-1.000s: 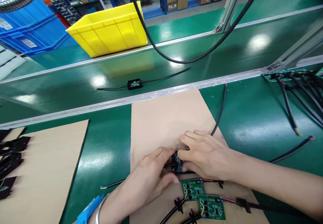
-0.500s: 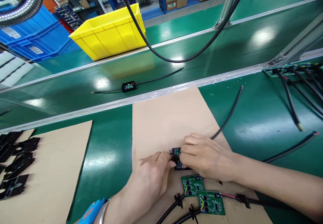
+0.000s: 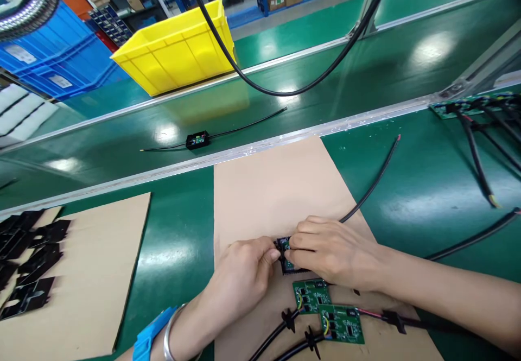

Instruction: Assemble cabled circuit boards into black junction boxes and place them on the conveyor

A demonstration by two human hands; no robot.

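On the brown cardboard sheet lies a small black plastic case with a green circuit board inside. My left hand pinches the left end of the case between thumb and forefinger. My right hand curls over the case's right side, its fingertips pressed down at the board and covering most of it. From behind the right hand a black cable runs up to the right. Two loose green circuit boards with black cables attached lie just below the case.
Black plastic cases lie on another cardboard sheet at left. A cased board with cables sits on the green conveyor, beyond the metal rail. A yellow bin stands behind. Wired boards lie at right; a black cable hangs overhead.
My left hand has shifted slightly, its thumb and forefinger now closer together at the case's left end. My right hand stays over the case. The cased board on the conveyor has moved left.
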